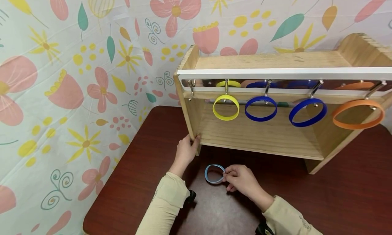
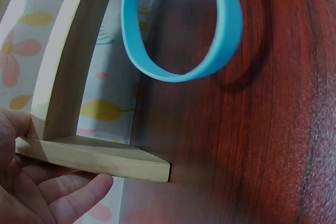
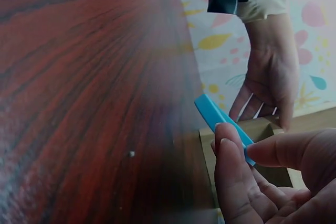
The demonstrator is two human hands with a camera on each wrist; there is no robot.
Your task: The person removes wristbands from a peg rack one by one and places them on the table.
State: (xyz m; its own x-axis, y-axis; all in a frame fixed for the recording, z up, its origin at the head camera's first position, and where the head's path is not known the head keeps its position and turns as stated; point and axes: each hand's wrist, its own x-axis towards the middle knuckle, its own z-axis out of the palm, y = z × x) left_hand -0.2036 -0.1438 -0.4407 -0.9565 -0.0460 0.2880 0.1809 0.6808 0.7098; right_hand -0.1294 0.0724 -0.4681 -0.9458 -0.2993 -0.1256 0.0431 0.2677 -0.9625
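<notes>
A light blue silicone wristband (image 1: 206, 175) is pinched at its right side between the thumb and fingers of my right hand (image 1: 243, 181), in front of the wooden shelf (image 1: 260, 129). The right wrist view shows this wristband (image 3: 212, 113) edge-on. My left hand (image 1: 185, 150) grips the lower front corner of the shelf's left side panel. In the left wrist view its thumb lies on one face of the wood and its fingers on the other. A yellow wristband (image 1: 226, 118), two dark blue wristbands (image 1: 261, 119) and an orange wristband (image 1: 358, 126) hang from hooks on the shelf's front rail.
At the left end of the white-edged rail (image 1: 275, 71) is a bare hook (image 1: 191, 89). The shelf stands on a dark red wooden table (image 1: 134, 167). Behind it hangs a flower-patterned cloth (image 1: 101, 58). A pen-like stick (image 1: 283, 104) lies inside the shelf.
</notes>
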